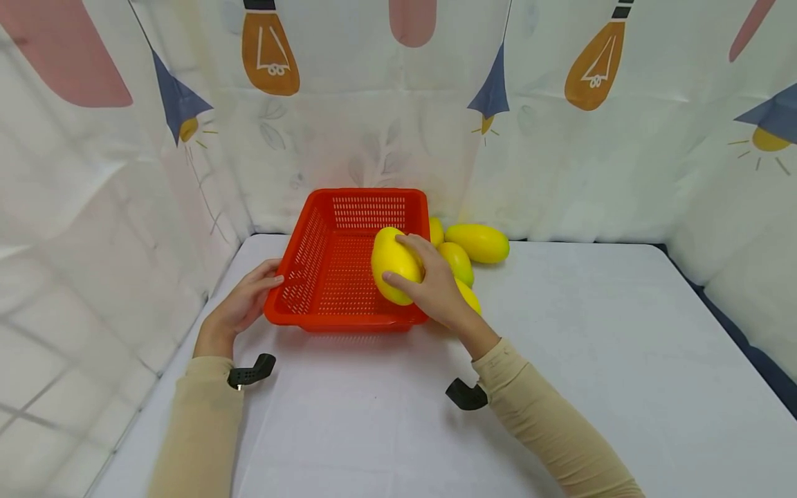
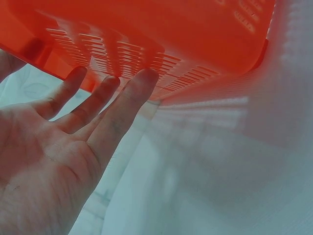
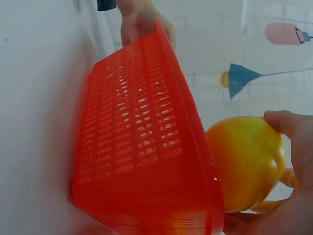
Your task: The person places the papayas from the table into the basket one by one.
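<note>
A red plastic basket (image 1: 346, 319) with slotted walls stands on the table. At its left side, my left hand (image 1: 248, 302) touches the rim and outer wall, its fingers (image 2: 122, 105) fairly straight in the left wrist view. My right hand (image 1: 434, 280) grips a yellow mango (image 1: 391, 266) between thumb and fingers, above the basket's right part. The right wrist view has the mango (image 3: 244, 159) just beyond the basket's rim (image 3: 195, 122). Outside the basket's right wall lie several more yellow mangoes (image 1: 478, 243), some partly hidden by the right hand and basket.
A white cloth covers the table (image 1: 598, 332). Behind it and at the sides hang pale curtains (image 1: 398, 131) printed with lamps and bulbs. Each wrist wears a black device (image 1: 252, 371). The basket's far side stands close to the back curtain.
</note>
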The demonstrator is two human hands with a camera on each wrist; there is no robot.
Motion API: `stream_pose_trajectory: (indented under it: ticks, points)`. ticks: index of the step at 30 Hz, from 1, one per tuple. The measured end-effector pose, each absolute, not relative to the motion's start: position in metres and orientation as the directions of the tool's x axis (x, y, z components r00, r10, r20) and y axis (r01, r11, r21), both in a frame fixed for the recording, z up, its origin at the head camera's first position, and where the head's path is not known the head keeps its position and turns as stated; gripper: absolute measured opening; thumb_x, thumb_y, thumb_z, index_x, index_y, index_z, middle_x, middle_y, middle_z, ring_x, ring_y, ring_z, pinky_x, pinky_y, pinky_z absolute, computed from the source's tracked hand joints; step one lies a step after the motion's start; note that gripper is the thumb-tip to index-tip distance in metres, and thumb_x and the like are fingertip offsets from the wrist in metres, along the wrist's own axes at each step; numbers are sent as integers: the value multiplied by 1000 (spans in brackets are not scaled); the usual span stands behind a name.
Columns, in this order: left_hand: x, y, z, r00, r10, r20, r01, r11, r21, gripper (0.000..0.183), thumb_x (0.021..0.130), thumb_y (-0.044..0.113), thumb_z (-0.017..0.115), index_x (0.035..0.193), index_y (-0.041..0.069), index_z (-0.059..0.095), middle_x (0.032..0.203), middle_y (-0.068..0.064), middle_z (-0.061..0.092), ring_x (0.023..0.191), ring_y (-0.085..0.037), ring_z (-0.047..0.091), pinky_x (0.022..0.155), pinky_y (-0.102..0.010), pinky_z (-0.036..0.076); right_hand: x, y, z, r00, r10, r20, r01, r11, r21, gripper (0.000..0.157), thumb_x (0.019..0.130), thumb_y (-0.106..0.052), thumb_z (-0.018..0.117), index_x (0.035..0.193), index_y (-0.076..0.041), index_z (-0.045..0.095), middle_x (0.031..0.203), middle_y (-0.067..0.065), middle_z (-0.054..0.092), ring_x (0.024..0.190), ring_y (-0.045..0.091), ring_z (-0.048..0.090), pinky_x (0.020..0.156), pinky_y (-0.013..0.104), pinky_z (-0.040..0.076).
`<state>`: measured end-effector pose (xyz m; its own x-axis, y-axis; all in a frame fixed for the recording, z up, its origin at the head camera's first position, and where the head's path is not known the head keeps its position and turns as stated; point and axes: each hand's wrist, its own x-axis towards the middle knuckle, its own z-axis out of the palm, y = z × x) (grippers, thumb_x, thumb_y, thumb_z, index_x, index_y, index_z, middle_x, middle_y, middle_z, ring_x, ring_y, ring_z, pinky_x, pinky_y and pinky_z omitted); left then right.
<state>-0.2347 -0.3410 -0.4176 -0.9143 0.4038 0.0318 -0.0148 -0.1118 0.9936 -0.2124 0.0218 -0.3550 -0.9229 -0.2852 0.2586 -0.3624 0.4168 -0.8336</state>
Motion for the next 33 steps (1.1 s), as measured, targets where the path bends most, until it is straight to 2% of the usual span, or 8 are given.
stream_pose_trajectory:
  ticks: [16, 24, 30, 33]
  points:
    - [-235, -341, -416, -916, 400, 22, -21, -103, 995, 35, 104, 14, 38, 138, 9, 36, 121, -3, 54, 102, -12, 62, 84, -24, 55, -210, 17, -358, -921, -313, 230, -353, 429, -831, 65, 85, -46, 69, 143, -30, 43, 154, -5, 33, 136, 18, 37, 102, 45, 44]
    - [-234, -341, -416, -914, 405, 27, -19, -110, 994, 34, 104, 13, 37, 138, 9, 37, 119, -3, 54, 101, -12, 63, 84, -25, 56, -211, 15, -356, -915, -313, 253, -371, 412, -832, 47, 90, -33, 67, 133, -19, 54, 151, 0, 37, 139, 20, 38, 107, 44, 44]
    - [-233, -340, -415, -910, 414, 33, -17, -117, 993, 34, 104, 11, 35, 138, 6, 36, 119, -2, 54, 101, -13, 62, 84, -24, 55, -210, 16, -356, -916, -300, 264, -374, 410, -832, 43, 91, -31, 66, 130, -16, 56, 151, -1, 38, 136, 20, 41, 104, 40, 47]
    - [-233, -340, -414, -911, 411, 25, -21, -108, 994, 35, 104, 11, 35, 138, 6, 35, 119, -2, 54, 101, -12, 62, 85, -24, 55, -210, 18, -356, -914, -299, 275, -380, 389, -839, 43, 92, -30, 66, 130, -15, 56, 150, -1, 39, 136, 21, 41, 105, 43, 46]
